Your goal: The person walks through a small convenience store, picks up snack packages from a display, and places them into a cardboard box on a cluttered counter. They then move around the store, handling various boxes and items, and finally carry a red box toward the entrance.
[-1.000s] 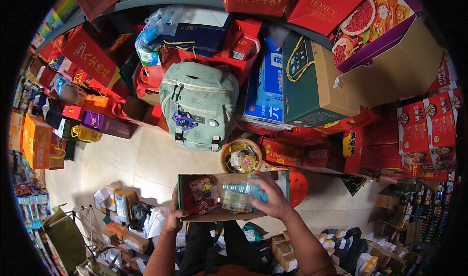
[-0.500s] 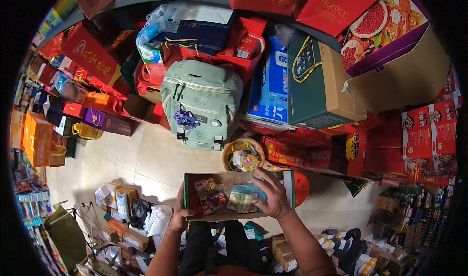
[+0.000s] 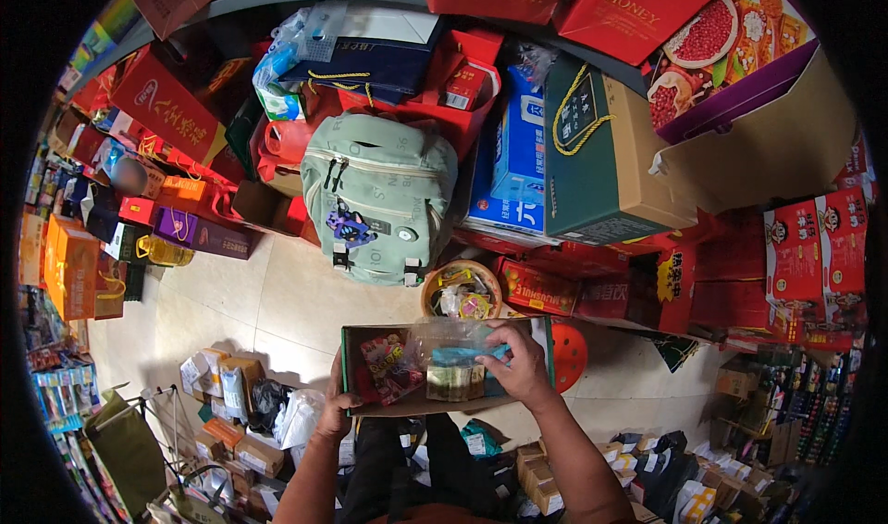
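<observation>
An open cardboard box (image 3: 398, 407) with green edges is held level in front of me. My left hand (image 3: 339, 402) grips its left end, thumb on the near corner. Over its right half, my right hand (image 3: 524, 369) pinches a blue strip (image 3: 467, 352) with clear plastic film (image 3: 444, 335) beside it; whether the two are joined I cannot tell. Under the strip lies a pale yellowish packet (image 3: 457, 383). A red packet with coloured print (image 3: 390, 367) lies in the left part of the box.
Beyond the box stands a round bin (image 3: 431, 295) with wrappers inside. A pale green backpack (image 3: 379, 196) rests against red gift boxes and bags. Parcels (image 3: 239, 376) cover the floor at left; more parcels (image 3: 541, 487) lie near right. A red round stool (image 3: 568, 357) shows right of the box.
My right hand has closed from spread fingers onto the blue strip. Clear film now rises above the box's far edge. The box has shifted slightly left.
</observation>
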Demonstrator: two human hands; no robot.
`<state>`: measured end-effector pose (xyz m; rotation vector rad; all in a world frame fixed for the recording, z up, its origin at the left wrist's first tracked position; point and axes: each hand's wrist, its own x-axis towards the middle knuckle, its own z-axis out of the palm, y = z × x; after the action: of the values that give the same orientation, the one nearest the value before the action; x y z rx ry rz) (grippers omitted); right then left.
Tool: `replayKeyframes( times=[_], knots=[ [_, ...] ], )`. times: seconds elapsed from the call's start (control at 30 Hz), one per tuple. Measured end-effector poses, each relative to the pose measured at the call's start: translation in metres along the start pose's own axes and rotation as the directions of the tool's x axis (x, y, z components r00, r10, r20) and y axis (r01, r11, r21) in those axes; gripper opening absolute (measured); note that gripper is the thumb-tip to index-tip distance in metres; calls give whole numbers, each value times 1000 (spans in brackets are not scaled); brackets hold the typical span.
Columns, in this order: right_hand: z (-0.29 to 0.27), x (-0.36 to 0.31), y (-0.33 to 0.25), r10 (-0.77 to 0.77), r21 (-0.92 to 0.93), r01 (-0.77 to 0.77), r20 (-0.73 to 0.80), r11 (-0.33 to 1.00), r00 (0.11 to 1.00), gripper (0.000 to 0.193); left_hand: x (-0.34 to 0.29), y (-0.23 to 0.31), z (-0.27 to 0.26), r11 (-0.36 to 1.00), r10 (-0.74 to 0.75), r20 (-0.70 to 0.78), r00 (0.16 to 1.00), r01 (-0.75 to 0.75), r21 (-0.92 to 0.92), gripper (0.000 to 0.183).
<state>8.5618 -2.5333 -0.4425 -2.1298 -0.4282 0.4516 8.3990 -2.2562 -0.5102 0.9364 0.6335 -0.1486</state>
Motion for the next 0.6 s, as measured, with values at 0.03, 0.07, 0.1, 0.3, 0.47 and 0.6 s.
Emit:
replayKeyframes(
  times=[0.03, 0.07, 0.1, 0.3, 0.47, 0.6],
  knots=[
    [2, -1, 6, 21, 126, -15, -42, 992, 999, 34, 1, -1, -1, 1000, 2, 1, 1000, -2, 4, 110],
    [7, -1, 16, 46, 250, -24, -82, 968, 996, 33, 1, -2, -2, 1000, 4, 2, 1000, -4, 9, 110],
    [9, -2, 22, 76, 371, -27, -118, 928, 990, 32, 2, -3, -3, 1000, 18, 7, 1000, -18, 24, 110],
    [-4, 8, 29, 214, 702, -26, -182, 712, 960, 31, 7, -26, -33, 999, 38, -27, 999, -37, 9, 109],
    [-12, 19, 75, 331, 648, 13, -405, 761, 852, 27, -6, -26, -55, 1000, -7, -74, 997, 6, -5, 103],
    [4, 34, 127, 282, 467, 10, -551, 884, 786, 27, -24, -23, -77, 999, -29, -132, 991, 23, -43, 99]
  ],
)
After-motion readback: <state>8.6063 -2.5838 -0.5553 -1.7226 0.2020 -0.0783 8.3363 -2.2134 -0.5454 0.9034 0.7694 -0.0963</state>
